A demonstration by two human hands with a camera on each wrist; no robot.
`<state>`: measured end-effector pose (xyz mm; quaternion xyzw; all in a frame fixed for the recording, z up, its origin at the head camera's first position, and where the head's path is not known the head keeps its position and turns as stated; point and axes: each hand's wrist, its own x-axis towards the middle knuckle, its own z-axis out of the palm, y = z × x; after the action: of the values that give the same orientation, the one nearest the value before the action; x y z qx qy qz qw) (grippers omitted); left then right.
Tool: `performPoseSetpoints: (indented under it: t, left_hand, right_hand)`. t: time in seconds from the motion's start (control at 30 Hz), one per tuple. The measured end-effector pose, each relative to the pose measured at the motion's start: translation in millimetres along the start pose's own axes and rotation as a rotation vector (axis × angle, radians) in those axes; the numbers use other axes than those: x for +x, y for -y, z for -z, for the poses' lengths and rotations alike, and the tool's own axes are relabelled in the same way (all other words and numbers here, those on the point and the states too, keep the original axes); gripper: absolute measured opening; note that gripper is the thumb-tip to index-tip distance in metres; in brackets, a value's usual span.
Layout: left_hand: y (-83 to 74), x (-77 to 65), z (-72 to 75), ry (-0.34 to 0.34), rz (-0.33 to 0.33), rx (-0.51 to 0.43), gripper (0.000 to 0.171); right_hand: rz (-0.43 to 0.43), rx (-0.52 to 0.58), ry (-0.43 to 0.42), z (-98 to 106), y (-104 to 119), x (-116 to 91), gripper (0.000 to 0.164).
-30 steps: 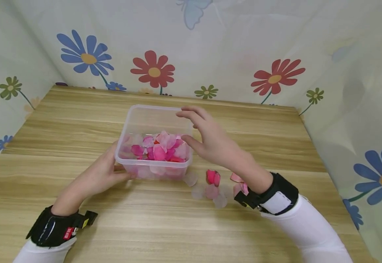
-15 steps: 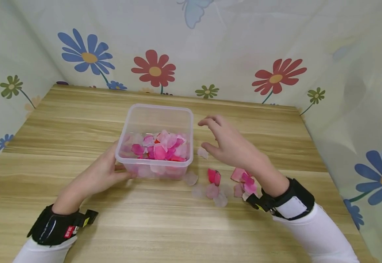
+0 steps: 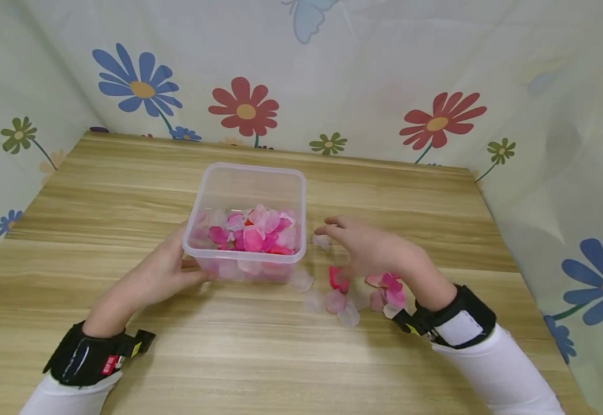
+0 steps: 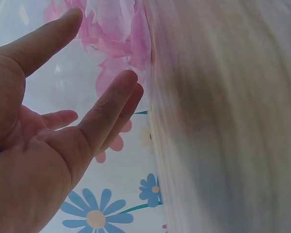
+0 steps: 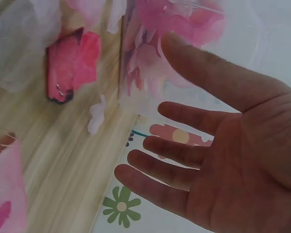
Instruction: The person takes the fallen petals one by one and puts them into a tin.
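Observation:
A clear plastic box (image 3: 255, 187), partly filled with pink, red and whitish petals (image 3: 253, 237), stands left of centre in the head view. My left hand (image 3: 161, 274) rests at its left side. In the left wrist view its fingers (image 4: 104, 114) are spread along the wall, not curled round it. To the right of the box my right hand (image 3: 376, 248) hovers low over loose petals, its thumb partly overlapping a red petal (image 3: 335, 280). The right wrist view shows its fingers (image 5: 160, 187) extended and the palm bare. Beneath the right wrist lie bunched pink petals (image 3: 394, 291).
Pale round petals (image 3: 348, 314) and a pinkish one (image 3: 335, 301) lie on the wooden table (image 3: 239, 357) in front of the right hand. A whitish petal (image 3: 320, 242) sits near the box's right wall. Flower-printed cloth (image 3: 364, 69) encloses the back and sides.
My right hand has moved from the box's right rim to the right, then down over the loose petals, exposing the whitish petal by the box. The left hand and box have stayed put.

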<state>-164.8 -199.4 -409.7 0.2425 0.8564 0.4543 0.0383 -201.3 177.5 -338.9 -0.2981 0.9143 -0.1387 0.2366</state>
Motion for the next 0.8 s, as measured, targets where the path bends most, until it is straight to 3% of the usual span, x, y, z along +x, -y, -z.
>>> performPoseSetpoints:
  t: [0.3,0.47,0.8]
  left_hand:
    - [0.1,0.1,1.2,0.008,-0.015,0.001,0.103]
    - [-0.3,0.1,1.1,0.008,-0.011,0.0,0.103]
    - [-0.9,-0.2,1.3,0.019,-0.025,0.003,0.1]
  right_hand:
    - [-0.058,-0.001,0.101,-18,-2,2,0.113]
    - [-0.067,-0.04,0.12,-27,-3,4,0.115]
    - [-0.072,-0.005,0.109,-37,-9,9,0.105]
